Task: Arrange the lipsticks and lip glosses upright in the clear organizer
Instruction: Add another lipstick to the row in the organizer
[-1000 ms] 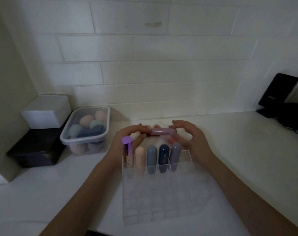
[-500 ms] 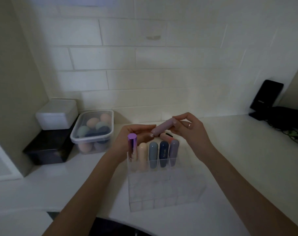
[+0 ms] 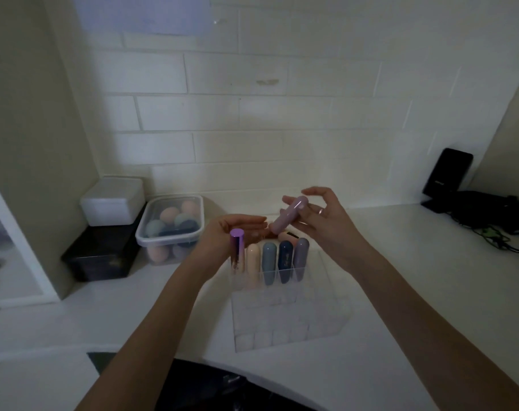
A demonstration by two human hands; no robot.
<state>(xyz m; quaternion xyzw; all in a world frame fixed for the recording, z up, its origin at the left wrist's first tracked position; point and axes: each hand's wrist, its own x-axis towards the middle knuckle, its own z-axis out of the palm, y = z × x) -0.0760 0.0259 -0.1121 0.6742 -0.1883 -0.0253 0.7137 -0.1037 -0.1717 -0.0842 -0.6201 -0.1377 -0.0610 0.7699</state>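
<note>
A clear gridded organizer (image 3: 287, 318) stands on the white counter. Its back row holds several upright tubes: a shiny purple-capped one (image 3: 236, 247), a peach one (image 3: 252, 264), a grey-blue one (image 3: 269, 262), a navy one (image 3: 285, 261) and a mauve one (image 3: 300, 258). Above that row my right hand (image 3: 323, 221) grips a mauve-pink lip gloss tube (image 3: 287, 215), tilted, its top up to the right. My left hand (image 3: 237, 232) hovers just left of the tube's lower end, palm up, fingers apart, holding nothing. A pink and black item (image 3: 287, 236) lies half hidden behind the row.
At the back left, a lidded clear tub of makeup sponges (image 3: 172, 226) stands beside a white box (image 3: 111, 201) stacked on a black box (image 3: 104, 256). A black phone stand (image 3: 448, 173) and dark cables (image 3: 489, 223) are at the right. The tiled wall rises close behind.
My right hand has lifted the mauve-pink tube up and tilted it steeper. My left hand has let go of its lower end and opened. The camera view has tipped upward.
</note>
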